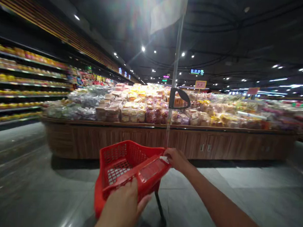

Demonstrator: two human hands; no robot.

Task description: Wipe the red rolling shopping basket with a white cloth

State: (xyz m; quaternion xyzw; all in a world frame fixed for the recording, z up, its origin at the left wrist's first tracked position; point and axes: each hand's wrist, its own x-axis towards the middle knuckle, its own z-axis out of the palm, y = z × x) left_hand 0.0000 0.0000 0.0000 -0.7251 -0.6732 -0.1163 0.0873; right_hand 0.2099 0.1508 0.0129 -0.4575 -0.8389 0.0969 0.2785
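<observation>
A red plastic shopping cart (145,151) stands in front of me, turned at an angle, with a perforated basket and dark legs. My left hand (124,203) is closed over its near rim, fingers curled inward and thumb out to the side. At the far right corner of the handle, my right hand (175,159) grips the cart beside a small white piece (164,159). A thin pale pole (176,60) rises from close to my right hand. It carries a black loop-shaped clip (180,99) and a whitish sheet (166,12) near the top.
Beyond the cart a long wood-panelled display counter (139,135) is piled with packaged goods (133,110). Stocked wall shelves (19,80) run along the left. Small price signs (200,84) stand above the goods. Grey tiled floor (213,200) surrounds the cart.
</observation>
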